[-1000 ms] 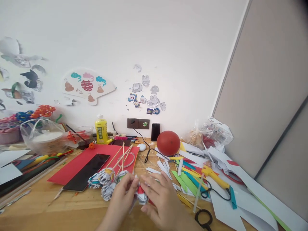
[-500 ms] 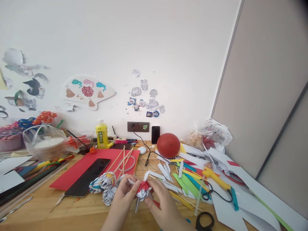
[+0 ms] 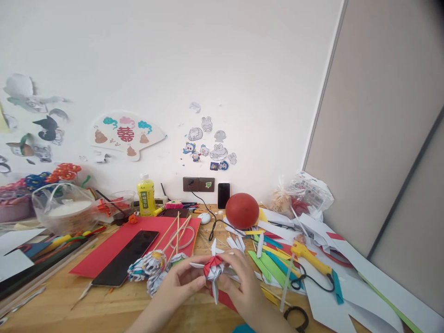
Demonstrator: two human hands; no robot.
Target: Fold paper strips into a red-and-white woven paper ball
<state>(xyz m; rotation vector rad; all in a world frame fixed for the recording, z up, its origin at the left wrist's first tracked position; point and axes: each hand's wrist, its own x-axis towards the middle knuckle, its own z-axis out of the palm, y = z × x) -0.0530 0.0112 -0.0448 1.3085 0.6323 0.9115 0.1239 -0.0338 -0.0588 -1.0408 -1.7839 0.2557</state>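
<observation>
A folded paper piece in white and red (image 3: 214, 269), with pointed white strips sticking out up, left and down, is held between both hands near the front of the table. My left hand (image 3: 185, 278) grips its left side with thumb and fingers. On the right side, my right hand (image 3: 239, 274) pinches it, fingers curled over the top. Crumpled printed-paper balls on wooden sticks (image 3: 154, 263) lie just left of my left hand. A red paper strip (image 3: 225, 299) shows beneath the hands.
A black phone (image 3: 126, 259) lies on red card (image 3: 93, 259) at left. Behind stand a yellow bottle (image 3: 146, 196) and a red balloon (image 3: 242, 211). Coloured paper strips (image 3: 270, 266), a yellow glue gun (image 3: 310, 259) and black-handled scissors (image 3: 296, 319) are at right.
The paper piece has moved slightly right and turned, so its strips now point up, left and down. Both hands have shifted their hold, and the left hand moved right.
</observation>
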